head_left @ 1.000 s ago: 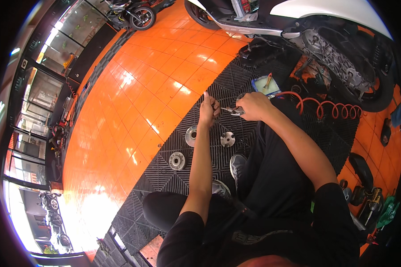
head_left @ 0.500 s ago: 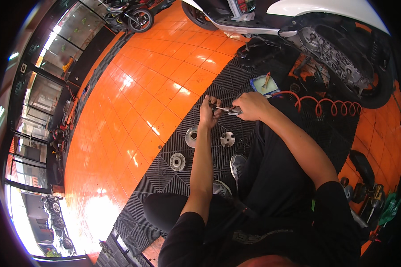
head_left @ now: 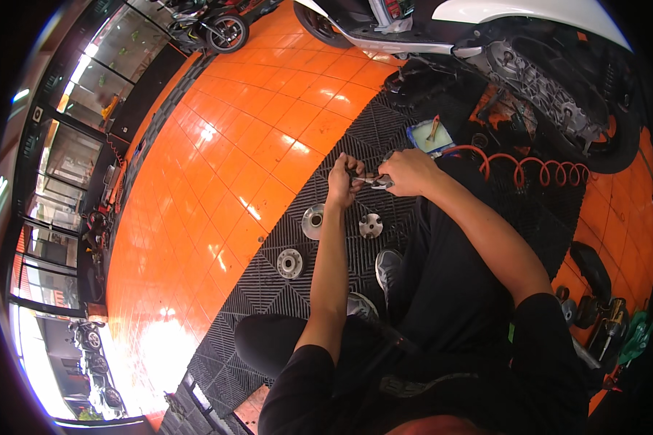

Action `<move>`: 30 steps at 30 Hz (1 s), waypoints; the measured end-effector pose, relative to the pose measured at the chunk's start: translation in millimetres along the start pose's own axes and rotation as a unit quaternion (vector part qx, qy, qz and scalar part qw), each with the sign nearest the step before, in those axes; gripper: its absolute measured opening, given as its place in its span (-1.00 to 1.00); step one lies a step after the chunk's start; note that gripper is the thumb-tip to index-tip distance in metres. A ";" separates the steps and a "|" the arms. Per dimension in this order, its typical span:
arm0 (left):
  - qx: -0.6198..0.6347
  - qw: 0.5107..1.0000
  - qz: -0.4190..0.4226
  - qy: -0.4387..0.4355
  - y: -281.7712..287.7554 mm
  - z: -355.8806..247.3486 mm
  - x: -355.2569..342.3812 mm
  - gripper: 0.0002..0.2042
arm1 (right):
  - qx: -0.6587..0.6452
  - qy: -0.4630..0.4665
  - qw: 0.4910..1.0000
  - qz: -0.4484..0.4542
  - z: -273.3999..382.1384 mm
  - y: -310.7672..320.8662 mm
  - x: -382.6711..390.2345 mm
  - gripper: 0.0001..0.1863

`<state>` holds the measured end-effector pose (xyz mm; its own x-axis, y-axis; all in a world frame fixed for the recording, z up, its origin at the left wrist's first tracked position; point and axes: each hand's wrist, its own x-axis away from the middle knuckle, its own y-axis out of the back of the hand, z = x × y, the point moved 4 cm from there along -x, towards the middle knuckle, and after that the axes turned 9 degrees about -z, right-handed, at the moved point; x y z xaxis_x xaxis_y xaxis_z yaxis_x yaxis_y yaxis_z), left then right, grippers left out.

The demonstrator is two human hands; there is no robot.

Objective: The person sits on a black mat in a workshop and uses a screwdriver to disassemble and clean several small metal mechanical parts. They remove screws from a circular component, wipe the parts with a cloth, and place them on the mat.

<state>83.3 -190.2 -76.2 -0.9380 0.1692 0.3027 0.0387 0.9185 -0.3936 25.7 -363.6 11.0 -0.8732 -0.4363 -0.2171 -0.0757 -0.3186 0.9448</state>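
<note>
A person's two hands met over a black ribbed mat [head_left: 370, 125], just beyond a slotted metal plate [head_left: 371, 227] that lay on it. The left hand [head_left: 342, 179], beyond the plate and slightly to its left, had its fingers curled around a small dark part [head_left: 353, 173], mostly hidden. The right hand [head_left: 409, 172], beyond the plate and to its right, was clamped on a silver tool [head_left: 379, 184], its narrow nose toward the part; the exact kind was too small to tell. Left of the plate lay a flanged disc [head_left: 309, 229]; nearer and farther left, a round hub [head_left: 289, 264]. A red coiled hose [head_left: 474, 148] ran beyond and right of it. The part looked stiff, light and possibly slippery, best pinched by its outer edges; the tool seemed rigid, firmest to hold by its body.
</note>
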 end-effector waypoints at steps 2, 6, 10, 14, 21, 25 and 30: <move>-0.008 1.000 0.002 0.001 -3.3 -0.1 0.6 -0.65 | 0.001 -0.005 1.000 -0.001 -1.9 -1.1 0.6 -0.78; -0.010 1.000 0.006 0.004 -6.4 -0.3 2.1 -0.65 | -0.001 0.000 1.000 0.003 -1.8 0.1 1.0 -0.77; -0.014 1.000 0.015 -0.004 -1.2 1.0 0.8 -0.64 | -0.021 -0.021 0.999 -0.019 -5.1 0.8 -1.0 -0.76; -0.045 0.999 0.005 -0.011 2.0 1.6 -1.4 -0.62 | -0.005 -0.013 0.999 -0.030 -6.8 -0.9 -2.5 -0.77; -0.070 0.997 0.011 -0.020 0.6 0.4 -0.4 -0.59 | -0.012 -0.021 0.999 -0.024 -6.6 -0.7 -1.0 -0.78; -0.081 0.996 0.006 -0.018 -0.6 2.3 0.6 -0.57 | -0.010 -0.030 0.999 -0.022 -6.2 1.8 -0.6 -0.78; -0.078 0.997 0.009 -0.024 -0.2 0.8 0.3 -0.56 | -0.007 -0.024 1.000 -0.009 -5.6 1.9 0.0 -0.76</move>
<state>82.7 -190.6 -76.8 -0.9515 0.1733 0.2541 0.1059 0.9602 -0.2583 28.2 -368.9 11.4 -0.8941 -0.3890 -0.2220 -0.0858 -0.3377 0.9373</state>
